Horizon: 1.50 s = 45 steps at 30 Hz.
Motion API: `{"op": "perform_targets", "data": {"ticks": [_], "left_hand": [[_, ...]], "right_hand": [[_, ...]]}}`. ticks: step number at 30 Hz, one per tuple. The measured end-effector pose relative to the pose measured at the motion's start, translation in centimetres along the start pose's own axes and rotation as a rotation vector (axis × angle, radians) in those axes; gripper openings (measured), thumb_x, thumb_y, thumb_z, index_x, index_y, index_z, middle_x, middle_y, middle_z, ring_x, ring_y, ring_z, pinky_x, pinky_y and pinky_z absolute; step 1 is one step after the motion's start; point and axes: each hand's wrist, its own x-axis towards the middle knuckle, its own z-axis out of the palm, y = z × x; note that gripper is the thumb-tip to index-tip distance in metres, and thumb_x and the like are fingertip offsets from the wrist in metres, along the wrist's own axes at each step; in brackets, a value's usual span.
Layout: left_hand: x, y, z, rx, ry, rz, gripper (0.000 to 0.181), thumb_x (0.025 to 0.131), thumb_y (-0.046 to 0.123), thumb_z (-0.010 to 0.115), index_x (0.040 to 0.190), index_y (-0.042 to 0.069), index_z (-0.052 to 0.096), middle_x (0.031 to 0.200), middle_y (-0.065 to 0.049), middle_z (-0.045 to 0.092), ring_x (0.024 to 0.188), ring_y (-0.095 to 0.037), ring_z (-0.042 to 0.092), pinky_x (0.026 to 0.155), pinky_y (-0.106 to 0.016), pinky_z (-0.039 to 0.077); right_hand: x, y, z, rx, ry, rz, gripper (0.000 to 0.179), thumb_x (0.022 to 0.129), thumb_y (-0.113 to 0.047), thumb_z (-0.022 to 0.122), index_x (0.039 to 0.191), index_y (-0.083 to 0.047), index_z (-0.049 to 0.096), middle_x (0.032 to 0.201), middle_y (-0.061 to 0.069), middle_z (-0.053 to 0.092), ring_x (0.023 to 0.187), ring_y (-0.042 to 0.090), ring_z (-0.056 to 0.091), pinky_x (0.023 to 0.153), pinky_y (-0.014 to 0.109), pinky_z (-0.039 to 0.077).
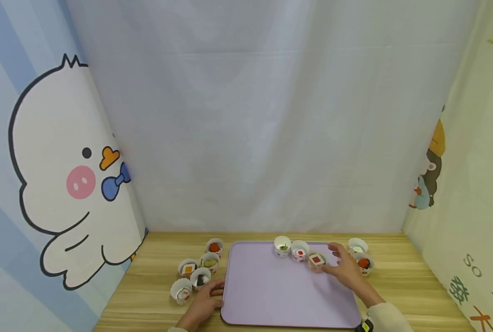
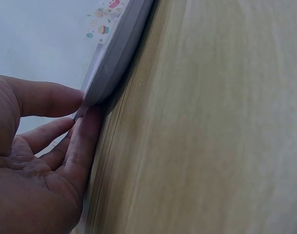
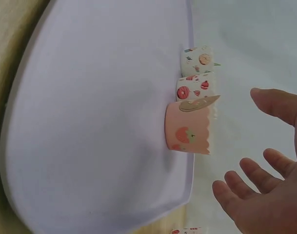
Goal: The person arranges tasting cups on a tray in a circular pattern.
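A lavender tray [image 1: 288, 295] lies on the wooden table. My left hand [image 1: 203, 302] pinches its left edge, the thumb [image 2: 55, 99] on the rim and fingers against the edge from below. Along the tray's far side stand three paper baking cups: a white one [image 1: 282, 246] with a green piece, a white one [image 1: 300, 251] with a red-and-white piece, and a pink strawberry-print one [image 3: 187, 127]. A pale square piece with a red centre [image 1: 316, 260] leans at the pink cup's mouth. My right hand [image 1: 346, 267] is beside that cup, fingers spread and holding nothing.
Left of the tray stand several more paper cups [image 1: 181, 291] with small coloured pieces inside. Two others, one holding something red [image 1: 364, 263], stand right of the tray. A pale cloth [image 1: 271, 138] hangs behind the table, with printed cloths at both sides.
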Motion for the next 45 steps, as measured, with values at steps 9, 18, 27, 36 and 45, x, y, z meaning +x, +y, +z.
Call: {"op": "perform_targets", "data": {"ticks": [9, 18, 27, 36, 45], "left_hand": [[0.0, 0.0, -0.1, 0.010, 0.011, -0.006, 0.064, 0.076, -0.006, 0.063, 0.139, -0.009, 0.048, 0.129, -0.025, 0.058, 0.119, -0.038, 0.058, 0.089, -0.038, 0.054], [-0.2, 0.0, -0.1, 0.012, 0.012, -0.010, 0.064, 0.076, -0.006, 0.063, 0.139, -0.009, 0.047, 0.128, -0.025, 0.058, 0.118, -0.038, 0.058, 0.087, -0.036, 0.054], [-0.1, 0.0, 0.0, 0.022, 0.024, -0.009, 0.064, 0.075, -0.007, 0.063, 0.138, -0.010, 0.047, 0.127, -0.026, 0.059, 0.117, -0.038, 0.059, 0.086, -0.035, 0.054], [-0.1, 0.0, 0.0, 0.022, 0.023, -0.005, 0.065, 0.074, -0.006, 0.064, 0.137, -0.009, 0.049, 0.127, -0.024, 0.060, 0.116, -0.035, 0.061, 0.087, -0.033, 0.054], [0.0, -0.2, -0.1, 0.020, 0.015, 0.013, 0.064, 0.074, -0.006, 0.063, 0.136, -0.009, 0.049, 0.125, -0.023, 0.062, 0.114, -0.029, 0.062, 0.085, -0.030, 0.054]], "right_hand": [[-0.6, -1.7, -2.2, -0.002, 0.006, -0.087, 0.070, 0.082, -0.012, 0.076, 0.140, 0.005, 0.040, 0.143, 0.028, 0.046, 0.133, 0.048, 0.043, 0.106, 0.058, 0.040], [-0.3, -3.2, -5.1, -0.048, 0.047, -0.149, 0.070, 0.085, -0.019, 0.076, 0.141, 0.002, 0.040, 0.141, 0.027, 0.049, 0.132, 0.046, 0.044, 0.104, 0.056, 0.043], [-0.5, -3.6, -7.7, -0.049, 0.078, -0.119, 0.070, 0.090, -0.024, 0.071, 0.144, 0.003, 0.035, 0.145, 0.028, 0.044, 0.133, 0.046, 0.042, 0.106, 0.057, 0.040], [-0.6, -2.0, -9.2, -0.050, 0.095, -0.046, 0.073, 0.092, -0.029, 0.068, 0.146, 0.004, 0.031, 0.147, 0.029, 0.039, 0.135, 0.047, 0.039, 0.108, 0.058, 0.036], [-0.6, 0.1, -9.5, -0.052, 0.095, 0.034, 0.077, 0.092, -0.030, 0.067, 0.148, 0.006, 0.027, 0.149, 0.031, 0.035, 0.136, 0.048, 0.035, 0.110, 0.059, 0.033]]}}
